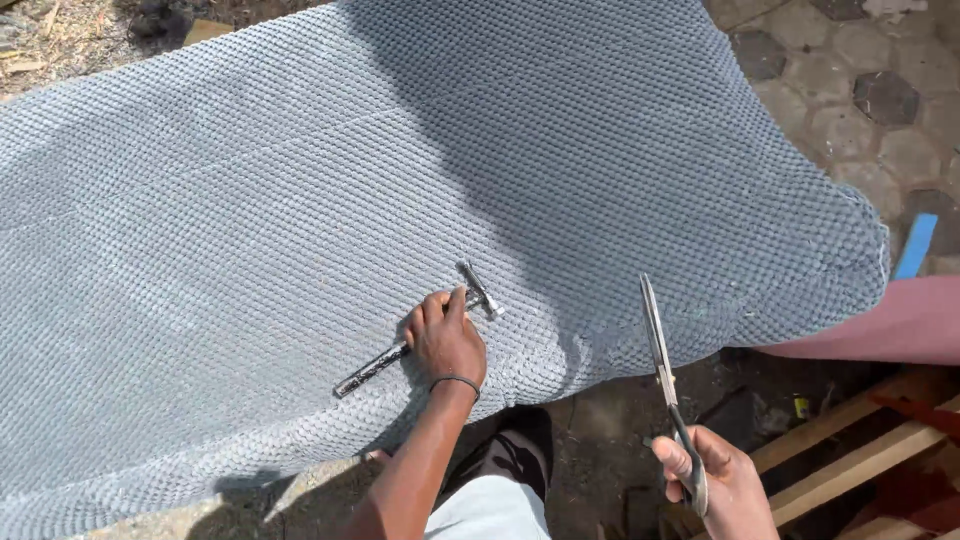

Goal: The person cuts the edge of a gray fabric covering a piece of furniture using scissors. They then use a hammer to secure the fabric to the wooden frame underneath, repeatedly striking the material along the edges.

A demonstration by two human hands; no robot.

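Head view shows a wide sheet of grey textured fabric [300, 200] spread over a cushioned form, filling the left and middle of the scene and hanging over its near edge; it lies fairly smooth, with only faint creases. On top of it, your left hand [445, 340] rests palm down with fingers curled over a small metal hammer [420, 335], whose handle runs down-left and whose head points up-right, flat on the cloth. To the right, off the fabric edge, your right hand [715, 480] grips the handles of long scissors [665, 375], blades closed as far as you can see and pointing up toward the cloth's rounded corner [850, 270]. I'd judge the cover draped and positioned, with no cut visible along the near edge yet, so trimming and fastening look still undone. Farther right sit a pink cushion [880, 320] and wooden slats [860, 440].
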